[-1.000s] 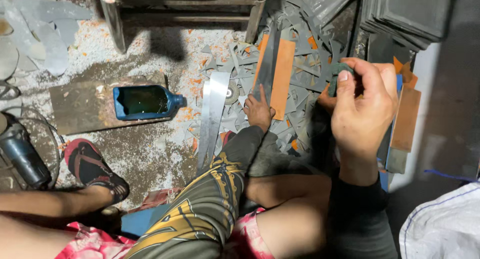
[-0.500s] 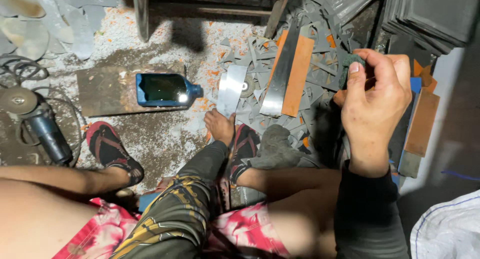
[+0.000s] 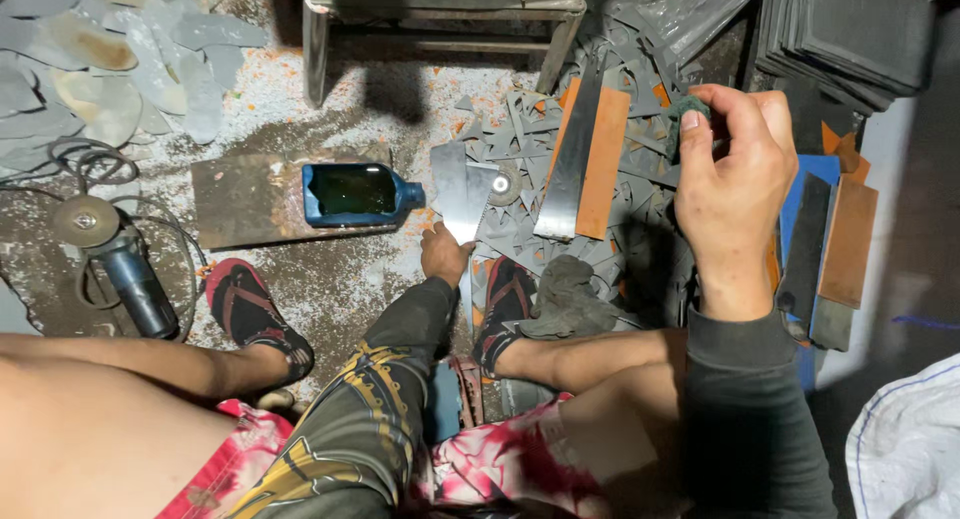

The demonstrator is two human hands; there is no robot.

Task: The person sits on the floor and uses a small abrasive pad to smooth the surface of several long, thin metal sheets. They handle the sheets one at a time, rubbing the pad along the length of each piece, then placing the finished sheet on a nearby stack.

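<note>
My left hand [image 3: 445,254], at the end of a black and yellow patterned sleeve, reaches down to the floor. Its fingers curl over the near end of a flat grey metal blade [image 3: 458,189]. My right hand [image 3: 735,174] is raised at the right, in a dark sleeve. It pinches a small dark green rag [image 3: 688,112] between thumb and fingers. Under that hand lie a long steel strip [image 3: 570,169] on an orange plate [image 3: 605,159] and several grey metal offcuts [image 3: 520,229].
A blue bottle [image 3: 355,194] lies on a metal sheet [image 3: 245,204]. An angle grinder [image 3: 115,254] with cable sits at left. My sandalled feet [image 3: 250,314] flank a grey glove [image 3: 570,294]. Dark stacked plates [image 3: 850,29] are top right, a metal stool frame [image 3: 440,9] on top, a white sack [image 3: 905,449] bottom right.
My left hand has slid left along the floor to the near end of the grey blade. My right hand stays raised with the rag. The view has shifted.
</note>
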